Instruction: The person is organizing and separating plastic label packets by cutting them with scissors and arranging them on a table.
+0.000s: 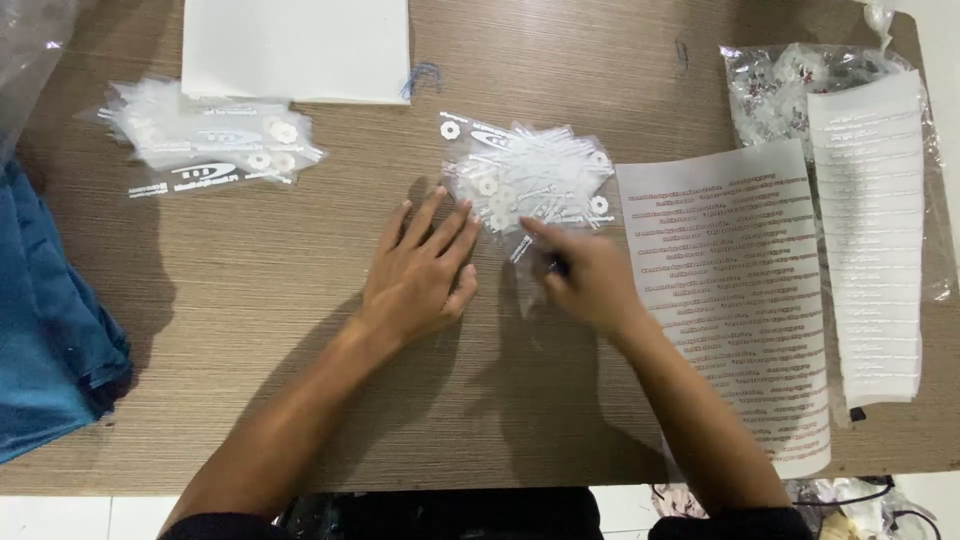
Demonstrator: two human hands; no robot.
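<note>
On a wood-grain surface [250,300], the left hand [420,270] lies palm down with its fingers spread and flat, its grip wide and holding nothing; the fingertips rest just beside the near edge of a heap of small clear plastic bags [525,180] printed with white marks and round flower-like shapes. The right hand [590,280] is blurred, its index finger stretched toward the bottom of that heap and touching or almost touching the lowest bag; a small dark thing shows under the palm, but whether the grip is closed on it cannot be told. The heap sits in the middle of the surface, just ahead of both hands. To the right of the right hand lies a long sheet of label strips [730,290] with reddish print, and beyond it a second, whiter sheet [870,230] partly on top of a crinkled clear bag with patterned contents [775,90]. Far left and well apart lies another stack of clear bags [205,145], with a white flat sheet [295,45] behind it, and blue cloth [45,330] hangs at the left edge
</note>
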